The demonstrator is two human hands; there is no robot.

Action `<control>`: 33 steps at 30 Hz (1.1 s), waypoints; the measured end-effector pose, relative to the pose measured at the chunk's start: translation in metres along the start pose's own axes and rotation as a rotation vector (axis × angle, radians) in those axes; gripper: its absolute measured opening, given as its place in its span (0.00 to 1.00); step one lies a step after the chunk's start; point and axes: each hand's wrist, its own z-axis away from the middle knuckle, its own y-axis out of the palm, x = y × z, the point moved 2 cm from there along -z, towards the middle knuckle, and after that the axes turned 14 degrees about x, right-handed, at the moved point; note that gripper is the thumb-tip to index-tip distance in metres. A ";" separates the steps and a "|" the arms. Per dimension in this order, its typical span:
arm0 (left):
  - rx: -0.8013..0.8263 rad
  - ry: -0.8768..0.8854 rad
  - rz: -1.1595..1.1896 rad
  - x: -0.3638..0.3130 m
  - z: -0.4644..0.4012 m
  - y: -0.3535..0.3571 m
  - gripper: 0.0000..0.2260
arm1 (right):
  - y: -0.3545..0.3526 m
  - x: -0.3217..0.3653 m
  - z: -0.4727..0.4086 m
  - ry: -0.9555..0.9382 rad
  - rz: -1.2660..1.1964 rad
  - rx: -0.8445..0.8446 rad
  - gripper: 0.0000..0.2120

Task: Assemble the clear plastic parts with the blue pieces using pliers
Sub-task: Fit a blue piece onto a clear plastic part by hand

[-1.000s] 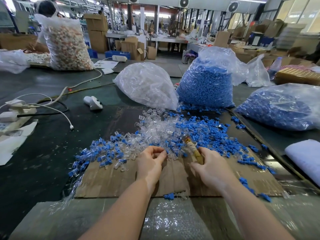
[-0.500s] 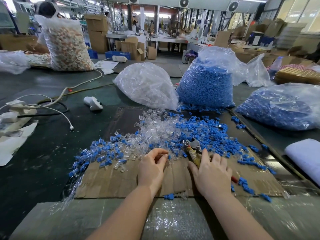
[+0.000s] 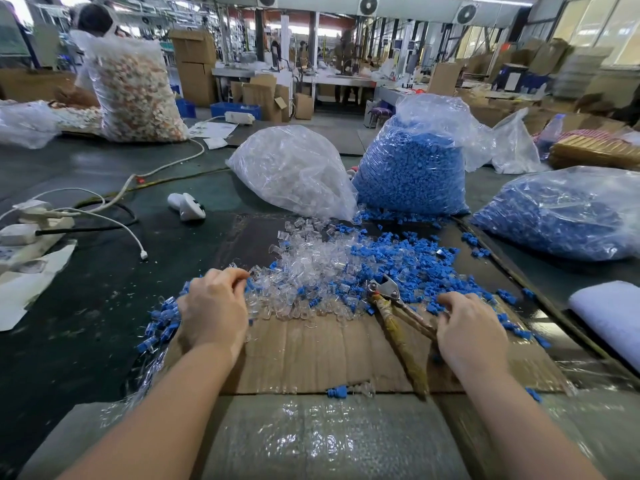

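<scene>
On the cardboard sheet [image 3: 311,355] covering the dark worktop [image 3: 86,306], the left hand [image 3: 213,310] rests curled at the near left edge of the clear plastic parts [image 3: 311,261]. The right hand [image 3: 467,327] touches one handle of the pliers [image 3: 398,317], which lie with handles spread beside the blue pieces [image 3: 408,261]. Far behind stand a clear bag [image 3: 291,171] and a blue-filled bag [image 3: 412,171].

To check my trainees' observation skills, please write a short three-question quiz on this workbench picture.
1. True or false: the rusty metal pliers lie on the brown cardboard sheet.
2. Which is nearer the pliers? A) left hand B) right hand
3. What fills the big transparent plastic bag behind the loose pile?

Key: 1 true; 2 B; 3 clear plastic parts.
</scene>
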 end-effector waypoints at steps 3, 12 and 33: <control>0.014 -0.011 -0.141 0.009 -0.006 -0.003 0.09 | -0.003 -0.005 -0.007 0.013 -0.029 0.022 0.14; 0.089 -0.040 -0.241 0.007 -0.009 0.005 0.12 | 0.001 -0.001 -0.018 -0.153 -0.054 0.166 0.13; 0.427 0.409 0.045 -0.064 0.044 0.076 0.16 | 0.003 0.023 -0.007 -0.320 -0.175 -0.009 0.06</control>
